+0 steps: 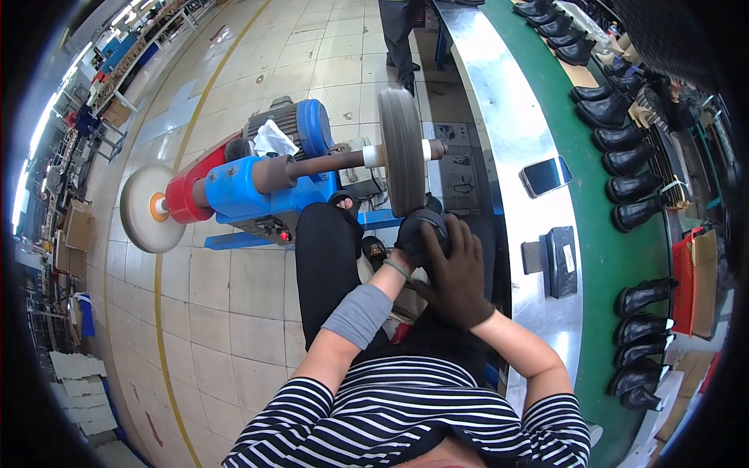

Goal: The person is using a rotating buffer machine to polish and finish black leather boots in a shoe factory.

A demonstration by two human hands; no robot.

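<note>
A black shoe (417,236) is between my hands, right below the dark polishing wheel (404,156), and appears to touch its lower edge. My right hand (459,277), in a dark brown glove, lies over the shoe's right side with its fingers curved onto it. From the left, my left hand (401,261) meets the shoe; only the wrist and part of the hand show, as its fingers are hidden by the shoe. A grey sleeve band (360,313) wraps that forearm. The wheel sits on a shaft (328,163) of a blue and red machine (234,187).
A pale disc wheel (148,209) is at the machine's left end. On the metal ledge (538,343) to my right lie a phone (546,176), a black block (561,263) and a small dark block (534,257). Several black shoes (630,161) line the green belt (597,257). A person (398,35) stands ahead.
</note>
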